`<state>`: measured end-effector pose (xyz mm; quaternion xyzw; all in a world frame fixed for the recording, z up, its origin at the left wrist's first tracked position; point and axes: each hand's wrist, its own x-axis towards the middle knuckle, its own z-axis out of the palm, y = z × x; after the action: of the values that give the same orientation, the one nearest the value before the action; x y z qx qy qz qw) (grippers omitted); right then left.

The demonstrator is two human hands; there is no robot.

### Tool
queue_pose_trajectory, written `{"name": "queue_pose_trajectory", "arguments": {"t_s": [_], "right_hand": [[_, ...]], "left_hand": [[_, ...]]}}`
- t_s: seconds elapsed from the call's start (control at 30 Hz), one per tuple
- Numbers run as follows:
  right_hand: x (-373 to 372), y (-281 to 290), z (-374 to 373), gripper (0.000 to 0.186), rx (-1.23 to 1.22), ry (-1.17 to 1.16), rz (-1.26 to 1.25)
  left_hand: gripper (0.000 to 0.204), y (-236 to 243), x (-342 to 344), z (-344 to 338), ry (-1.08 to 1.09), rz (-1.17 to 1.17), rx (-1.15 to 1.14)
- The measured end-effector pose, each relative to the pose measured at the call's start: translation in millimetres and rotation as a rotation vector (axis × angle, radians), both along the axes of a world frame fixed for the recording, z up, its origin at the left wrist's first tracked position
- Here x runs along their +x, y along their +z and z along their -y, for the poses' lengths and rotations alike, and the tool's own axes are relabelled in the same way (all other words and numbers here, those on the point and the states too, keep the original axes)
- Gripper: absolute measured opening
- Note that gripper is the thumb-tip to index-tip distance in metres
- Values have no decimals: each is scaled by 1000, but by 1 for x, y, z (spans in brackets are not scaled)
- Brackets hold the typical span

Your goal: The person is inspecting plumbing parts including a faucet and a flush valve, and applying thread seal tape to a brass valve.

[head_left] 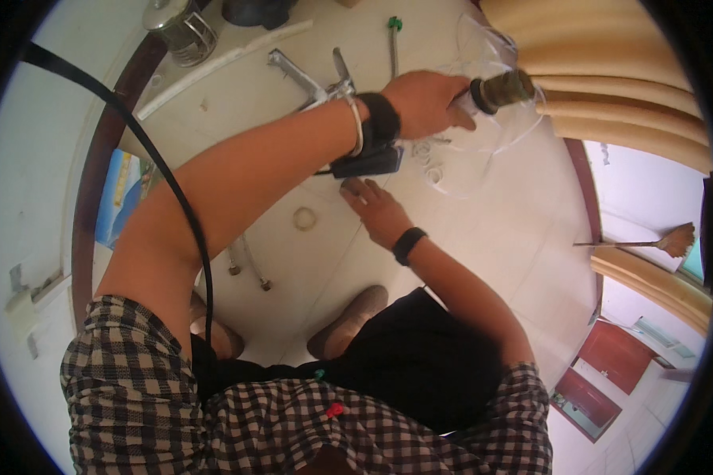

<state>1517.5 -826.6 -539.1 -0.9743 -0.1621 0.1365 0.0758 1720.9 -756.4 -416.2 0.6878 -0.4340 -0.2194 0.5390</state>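
My left hand [426, 103] reaches across to the right, its fingers closed on a brownish cylindrical fitting [509, 91] with a black ring at its near end. Clear, thin plastic [483, 47] lies loosely around that fitting. Below the left wrist, my right hand [379, 215] is low over the floor, fingers stretched out and a little apart, with nothing plainly held. A black box-shaped device [368, 162] sits at my left wrist, just above the right fingertips. Partly behind my left forearm lies a chrome faucet [297, 73]. A pale ring [305, 218] rests left of my right hand.
Flexible hoses [253, 265] lie near my feet, and another hose [394, 47] with a green end lies farther off. A white strip [222, 70] and a metal can [180, 32] are at the far left. Tan curtains [610, 59] hang right; a black cable [162, 162] crosses my left arm.
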Motion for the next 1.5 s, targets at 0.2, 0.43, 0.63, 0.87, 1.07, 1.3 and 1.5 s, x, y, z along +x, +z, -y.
{"name": "queue_pose_trajectory", "arguments": {"t_s": [0.2,0.43,0.63,0.87,1.07,1.3,1.5], "right_hand": [[-15,-21,-14,21,-96,-25,-95],[-33,12,6,24,209,-420,-440],[47,191,14,31,1436,-484,-479],[71,241,44,21,1340,-600,567],[61,232,42,18,1144,-718,657],[60,230,41,23,848,-601,732],[57,231,52,25,836,-623,719]], "left_hand": [[39,0,-4,-10,7,-49,-19],[40,-5,5,-18,0,-155,-16],[41,0,8,-19,-32,-157,-58],[39,8,-16,-11,-101,-225,51],[33,12,-22,-8,-73,-102,58],[26,14,-26,-5,-59,-51,101],[30,14,-28,1,-82,-1,67]]}}
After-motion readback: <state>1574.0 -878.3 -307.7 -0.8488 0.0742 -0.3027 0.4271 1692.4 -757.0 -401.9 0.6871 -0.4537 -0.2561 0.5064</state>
